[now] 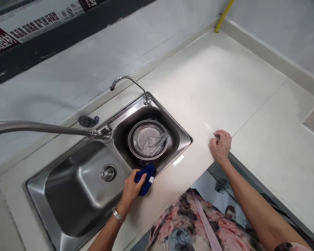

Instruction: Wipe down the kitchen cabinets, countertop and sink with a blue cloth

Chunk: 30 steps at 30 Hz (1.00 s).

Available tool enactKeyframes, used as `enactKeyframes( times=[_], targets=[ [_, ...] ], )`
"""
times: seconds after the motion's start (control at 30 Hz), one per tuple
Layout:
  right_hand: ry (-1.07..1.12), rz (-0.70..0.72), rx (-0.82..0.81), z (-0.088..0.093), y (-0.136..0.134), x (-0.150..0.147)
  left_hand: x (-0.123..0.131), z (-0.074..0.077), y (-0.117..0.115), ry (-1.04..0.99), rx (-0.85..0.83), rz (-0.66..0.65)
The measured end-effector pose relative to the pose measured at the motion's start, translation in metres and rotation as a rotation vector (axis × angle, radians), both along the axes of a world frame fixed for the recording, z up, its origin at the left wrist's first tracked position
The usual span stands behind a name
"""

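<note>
My left hand (132,188) grips a bunched dark blue cloth (146,177) with a small white tag, at the front rim of the sink. Close beyond the cloth, in the smaller basin, sits a round metal pot (131,141) with dark handles. A grey cloth (153,145) lies folded inside it, over a dotted bottom. My right hand (221,144) rests on the white countertop (199,101) by its front edge, right of the sink. Its fingers are curled in, and nothing shows in them.
The larger steel basin (75,184) with its drain (108,173) lies to the left. A thick faucet (47,128) reaches across from the left, and a thin curved tap (129,78) stands at the back. A steel wool scrubber (87,121) lies behind the sink. A yellow pipe (223,17) rises in the corner.
</note>
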State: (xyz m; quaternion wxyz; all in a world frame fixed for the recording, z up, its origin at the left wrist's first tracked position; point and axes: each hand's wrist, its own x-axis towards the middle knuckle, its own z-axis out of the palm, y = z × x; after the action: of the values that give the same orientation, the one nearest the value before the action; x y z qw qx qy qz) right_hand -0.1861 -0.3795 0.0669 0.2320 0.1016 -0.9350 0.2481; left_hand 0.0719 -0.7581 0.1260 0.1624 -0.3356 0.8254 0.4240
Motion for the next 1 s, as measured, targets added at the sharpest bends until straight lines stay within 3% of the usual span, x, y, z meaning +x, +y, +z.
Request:
enactKeyframes(
  times=[0.1,0.23,0.37,0.67,0.83,1.0],
  targets=[
    [-0.004,-0.008,-0.014,0.001,-0.001,0.001,0.012,-0.006,-0.002,0.04,-0.091,0.045],
    [0.006,-0.022,-0.03,0.0,-0.002,0.001,0.014,-0.014,-0.011,0.077,-0.256,-0.08],
    [0.039,-0.01,-0.042,-0.004,0.0,-0.001,0.0,-0.016,-0.042,0.077,-0.458,-0.121],
    [0.035,-0.01,-0.097,-0.009,0.001,0.0,-0.063,-0.026,-0.129,0.147,-0.643,0.281],
    [0.042,-0.015,-0.09,-0.008,0.0,0.0,-0.084,-0.03,-0.169,0.105,-0.63,0.506],
    [0.021,-0.024,-0.085,-0.005,-0.001,0.0,-0.093,-0.034,-0.185,0.07,-0.639,0.577]
  ],
)
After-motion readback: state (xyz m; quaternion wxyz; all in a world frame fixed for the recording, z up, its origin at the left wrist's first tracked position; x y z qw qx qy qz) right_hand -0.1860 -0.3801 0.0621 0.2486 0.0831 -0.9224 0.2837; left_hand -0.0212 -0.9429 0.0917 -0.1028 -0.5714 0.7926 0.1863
